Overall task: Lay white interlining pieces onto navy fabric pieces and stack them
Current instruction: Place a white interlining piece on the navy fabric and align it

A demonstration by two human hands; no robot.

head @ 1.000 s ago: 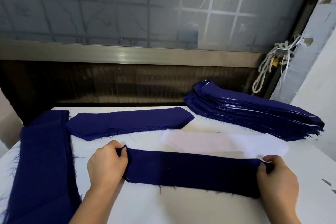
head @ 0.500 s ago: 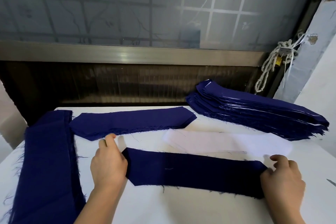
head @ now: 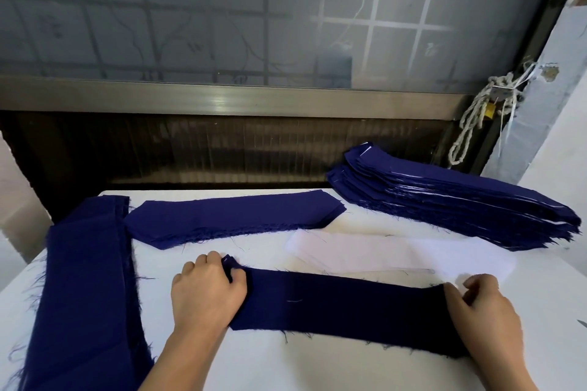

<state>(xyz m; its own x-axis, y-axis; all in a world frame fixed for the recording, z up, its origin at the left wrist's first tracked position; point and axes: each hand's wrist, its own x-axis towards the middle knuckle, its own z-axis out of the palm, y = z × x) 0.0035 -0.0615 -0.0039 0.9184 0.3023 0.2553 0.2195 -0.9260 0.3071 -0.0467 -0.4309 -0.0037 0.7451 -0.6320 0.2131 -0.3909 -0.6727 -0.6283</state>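
A long navy fabric piece [head: 343, 314] lies stretched across the white table in front of me. My left hand [head: 206, 292] grips its bunched left end, fingers curled round the cloth. My right hand [head: 486, 317] holds its right end, with the thumb on the fabric edge. Just behind it lie white interlining pieces [head: 397, 255], flat on the table. A small pile of navy pieces [head: 232, 217] sits behind my left hand. A tall stack of navy pieces with white layers showing at the edges [head: 451, 200] stands at the back right.
A long fold of navy cloth [head: 85, 289] runs down the table's left side. The white table [head: 270, 362] ends at a dark wall and a window frame behind. A knotted rope [head: 476, 117] hangs at the right, beside a pale wall.
The navy piece lay flat half a second ago with both hands loosening; now my left hand has bunched and gripped its left end again and my right hand holds the right end.
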